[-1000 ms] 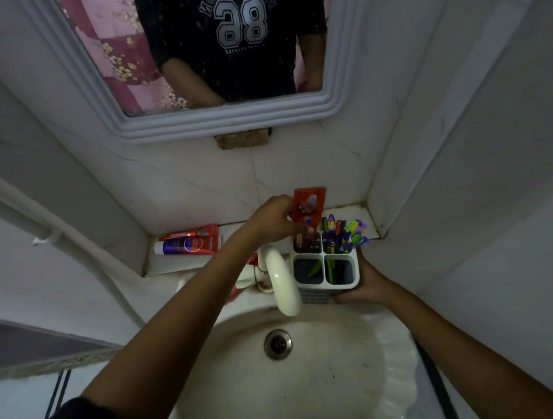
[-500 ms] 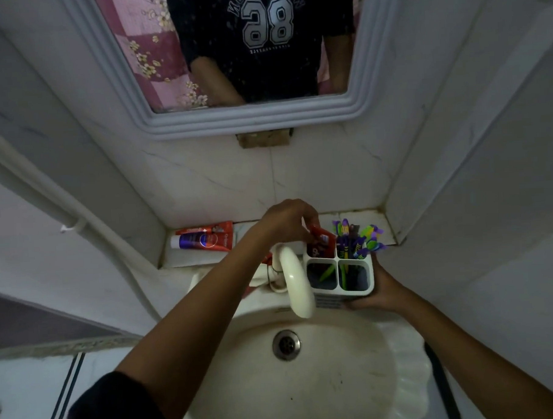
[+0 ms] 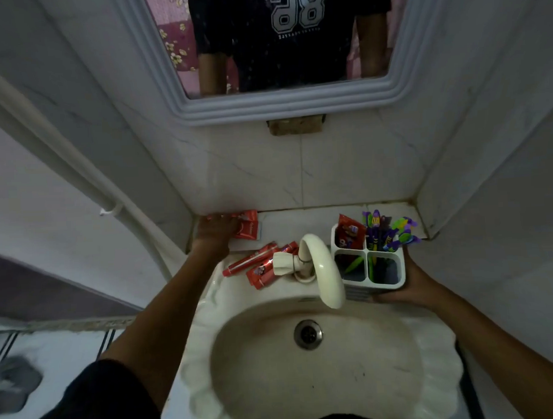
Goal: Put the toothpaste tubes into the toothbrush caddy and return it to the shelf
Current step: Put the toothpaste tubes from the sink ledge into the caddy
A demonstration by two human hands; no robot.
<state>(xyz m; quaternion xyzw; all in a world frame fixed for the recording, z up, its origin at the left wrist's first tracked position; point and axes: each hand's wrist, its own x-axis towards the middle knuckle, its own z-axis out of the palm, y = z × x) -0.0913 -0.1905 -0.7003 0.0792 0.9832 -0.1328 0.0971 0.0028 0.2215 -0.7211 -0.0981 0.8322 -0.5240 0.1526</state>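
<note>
A white four-slot toothbrush caddy (image 3: pixel 386 283) stands on the sink's right rim, held from the right and below by my right hand (image 3: pixel 408 282). One red toothpaste tube (image 3: pixel 349 233) sticks out of its back-left slot; several purple and green toothbrushes (image 3: pixel 387 233) fill the back-right slot. My left hand (image 3: pixel 214 232) rests on red toothpaste tubes (image 3: pixel 247 226) at the left end of the shelf (image 3: pixel 301 219), fingers over them. Two more red tubes (image 3: pixel 255 264) lie on the sink rim left of the tap.
A cream curved tap (image 3: pixel 325 270) rises just left of the caddy, over the basin (image 3: pixel 313 359) with its drain. Tiled walls close in the shelf on both sides. A mirror (image 3: pixel 277 38) hangs above. A white pipe (image 3: pixel 77 173) runs along the left wall.
My left hand has let go of the red tube in the caddy's back-left slot and moved left to the tubes at the shelf's end. My right hand still holds the caddy.
</note>
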